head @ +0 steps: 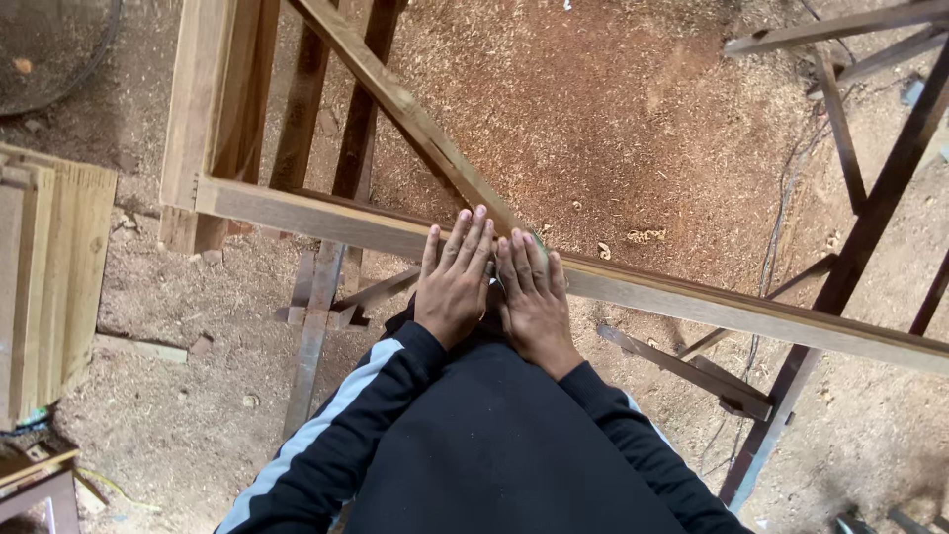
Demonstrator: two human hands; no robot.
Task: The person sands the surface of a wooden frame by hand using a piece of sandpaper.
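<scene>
Head view, looking down. The left hand (454, 282) and right hand (534, 297) lie side by side, palms down and fingers straight, pressed flat on a long wooden rail (326, 220); neither hand grips anything. The rail runs level from a wooden frame (213, 109) at its left end to the picture's right edge, where it is cut off. A slanted wooden strip (395, 99) crosses above the rail and meets it just beyond the fingertips; the joint itself is covered by the hands. Dark sleeves, the left with a pale stripe (336, 405), hide what lies below the rail near the body. Beneath the rail, sawdust-covered ground (613, 109) and loose wood offcuts (692, 366) show. Left of the frame, a stack of boards (59, 277) is partly cut off. Right of the hands, dark metal bars (860, 237) rise, their ends out of view.
</scene>
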